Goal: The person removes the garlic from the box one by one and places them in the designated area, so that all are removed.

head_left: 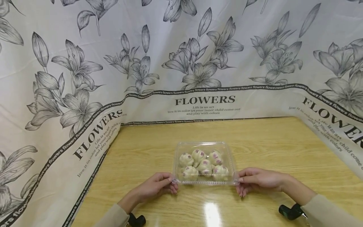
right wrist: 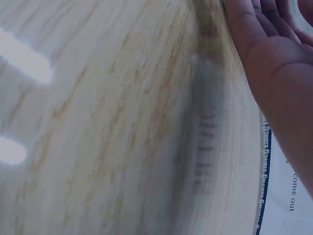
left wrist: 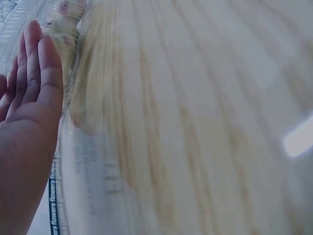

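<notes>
Between the left and right edges of the tabletop (head_left: 158,138), a little nearer the left one and well short of the far edge, is one clear plastic box (head_left: 198,182). Whether its base lies quite flat on the wood I cannot tell. Two hands flank it. The left hand (head_left: 154,186) pinches its near left corner, thumb on top of the rim; the right hand (head_left: 261,179) pinches its near right corner in the same way, its lower fingers hanging loosely below the rim. In the left wrist view the fingers lie close together, nearly straight, alongside the box wall; in the right wrist view the fingertips are cut off by the frame.

Inside the box sit six pale rounded pieces (head_left: 205,164) with purple patches, crowded together, all apart from the fingers behind the clear plastic. Two beige sleeves (head_left: 326,206) reach in from the near side, with two black devices (head_left: 290,212), one by each wrist. Beyond the far, left and right edges, a flower-printed cloth (head_left: 207,110) shows the large word FLOWERS three times.
</notes>
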### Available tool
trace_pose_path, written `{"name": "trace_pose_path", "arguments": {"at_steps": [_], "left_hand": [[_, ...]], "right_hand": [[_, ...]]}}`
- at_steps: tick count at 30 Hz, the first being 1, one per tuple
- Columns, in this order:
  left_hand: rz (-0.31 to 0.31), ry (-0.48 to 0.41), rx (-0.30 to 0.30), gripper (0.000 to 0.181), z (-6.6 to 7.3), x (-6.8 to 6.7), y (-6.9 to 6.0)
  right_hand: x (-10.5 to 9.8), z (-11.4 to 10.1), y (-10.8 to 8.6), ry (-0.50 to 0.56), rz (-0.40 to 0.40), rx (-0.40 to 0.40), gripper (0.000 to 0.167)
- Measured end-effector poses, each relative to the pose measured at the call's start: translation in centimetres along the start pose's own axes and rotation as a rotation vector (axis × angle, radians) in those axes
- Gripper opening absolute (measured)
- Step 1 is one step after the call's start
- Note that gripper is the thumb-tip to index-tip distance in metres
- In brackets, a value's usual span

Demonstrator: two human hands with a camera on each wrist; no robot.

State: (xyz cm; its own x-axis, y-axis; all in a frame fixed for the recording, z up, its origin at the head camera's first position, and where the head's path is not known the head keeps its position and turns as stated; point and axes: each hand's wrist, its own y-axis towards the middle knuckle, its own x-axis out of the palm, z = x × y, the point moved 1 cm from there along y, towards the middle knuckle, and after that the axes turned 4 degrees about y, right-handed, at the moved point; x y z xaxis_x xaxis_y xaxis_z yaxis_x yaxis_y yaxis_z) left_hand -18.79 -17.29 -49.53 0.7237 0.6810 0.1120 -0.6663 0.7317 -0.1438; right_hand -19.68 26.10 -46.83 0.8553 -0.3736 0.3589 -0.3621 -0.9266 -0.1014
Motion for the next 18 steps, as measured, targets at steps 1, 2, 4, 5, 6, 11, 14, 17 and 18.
{"name": "trace_pose_path", "arguments": {"at_steps": [1, 2, 4, 5, 6, 11, 14, 17, 18], "left_hand": [[-0.010, -0.011, -0.001, 0.040, -0.02, -0.08, -0.04], [-0.021, -0.023, -0.002, 0.040, -0.03, -0.17, -0.09], [-0.043, -0.046, -0.004, 0.041, -0.04, -0.28, -0.19], [-0.054, -0.055, -0.003, 0.041, -0.07, -0.31, -0.26], [-0.066, -0.065, -0.001, 0.041, -0.08, -0.33, -0.34], [-0.101, -0.095, 0.005, 0.039, -0.11, -0.42, -0.61], [-0.103, -0.096, 0.006, 0.040, -0.14, -0.45, -0.61], [-0.091, -0.088, 0.008, 0.041, -0.18, -0.47, -0.53], [-0.086, -0.083, 0.008, 0.041, -0.19, -0.46, -0.51]], "right_hand": [[-0.04, 0.03, -0.04, 0.006, -0.001, 0.004, 0.035], [-0.08, 0.06, -0.06, 0.008, -0.003, 0.003, 0.036], [-0.13, 0.12, -0.12, 0.013, -0.003, 0.003, 0.036], [-0.15, 0.16, -0.11, 0.013, -0.007, 0.001, 0.036], [-0.15, 0.18, -0.11, 0.013, -0.010, -0.002, 0.036], [-0.12, 0.25, -0.05, 0.020, -0.032, -0.016, 0.034], [-0.12, 0.33, 0.04, 0.007, -0.027, -0.018, 0.032], [-0.16, 0.39, 0.05, -0.006, -0.012, -0.013, 0.031], [-0.17, 0.41, 0.06, -0.009, -0.007, -0.012, 0.031]]}}
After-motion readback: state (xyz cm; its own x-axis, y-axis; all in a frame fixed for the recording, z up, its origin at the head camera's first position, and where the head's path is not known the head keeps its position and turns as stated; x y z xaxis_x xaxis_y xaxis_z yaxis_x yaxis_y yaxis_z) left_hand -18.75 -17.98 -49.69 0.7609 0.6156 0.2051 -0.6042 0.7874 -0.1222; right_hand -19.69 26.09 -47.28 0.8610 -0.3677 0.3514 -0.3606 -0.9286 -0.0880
